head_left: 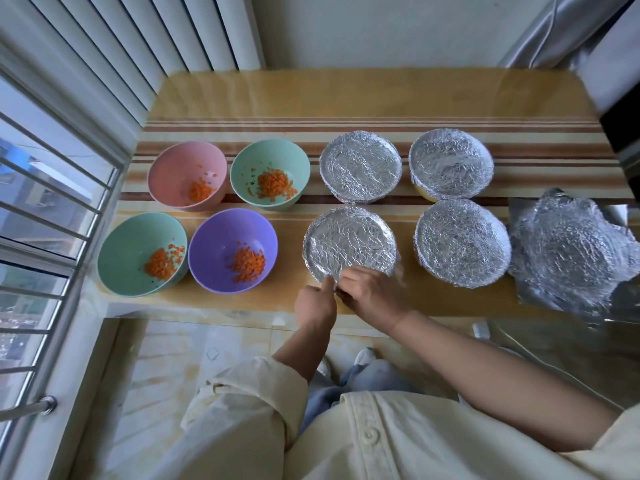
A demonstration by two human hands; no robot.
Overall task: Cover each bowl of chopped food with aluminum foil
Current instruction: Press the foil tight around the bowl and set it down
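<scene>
Head view: both grips crimp one foil lid at its near rim, with four bowls not yet covered.

From the left, the front green bowl (pixel 131 244), pink bowl (pixel 180 164), purple bowl (pixel 221 233) and back green bowl (pixel 277 157) sit open on the desk (pixel 346 95), each holding chopped carrot. Next comes the foil lid (pixel 349 240), directly beyond my left grip (pixel 315 303) and right grip (pixel 374 292). Both are closed narrow on its near edge, touching each other, and the bowl beneath is hidden. I judge that a hard tug here could tear the thin crinkled foil, or drag this bowl toward the desk's front edge, which is near. My left forearm could also nudge the purple bowl just beside it. Further right, three covered bowls (pixel 462 242) look finished, and the spare foil (pixel 571 247) lies at the far right.
</scene>
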